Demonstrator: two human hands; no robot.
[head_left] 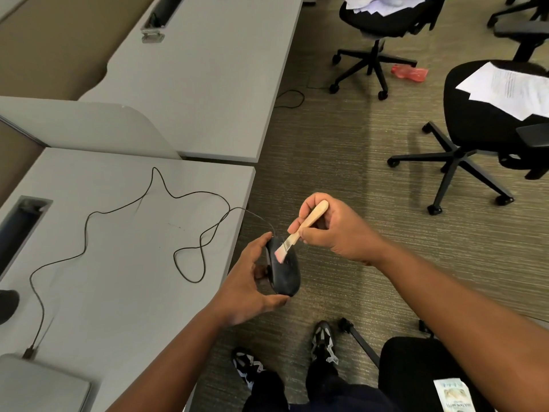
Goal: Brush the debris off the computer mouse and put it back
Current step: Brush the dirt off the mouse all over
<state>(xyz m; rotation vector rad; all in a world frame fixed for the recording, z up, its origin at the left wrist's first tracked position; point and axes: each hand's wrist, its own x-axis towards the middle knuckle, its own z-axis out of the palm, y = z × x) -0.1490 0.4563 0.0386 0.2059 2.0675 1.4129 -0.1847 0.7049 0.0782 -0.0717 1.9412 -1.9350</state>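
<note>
Mouse, one, gripped by left hand; one brush in right hand.

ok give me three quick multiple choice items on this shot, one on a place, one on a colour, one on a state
1. Where is the computer mouse?
A. lying on the desk
B. held out past the desk edge, over the carpet
C. on a chair seat

2. What colour are the bristles of the brush?
A. pink
B. black
C. blue

3. What is the right hand doing?
A. hanging idle
B. pressing flat on the desk
C. gripping the brush handle

Answers:
1 B, the left hand holds the mouse beyond the desk edge.
2 A, the bristle tip resting on the mouse is pink.
3 C, the fingers curl round the wooden handle.
</note>
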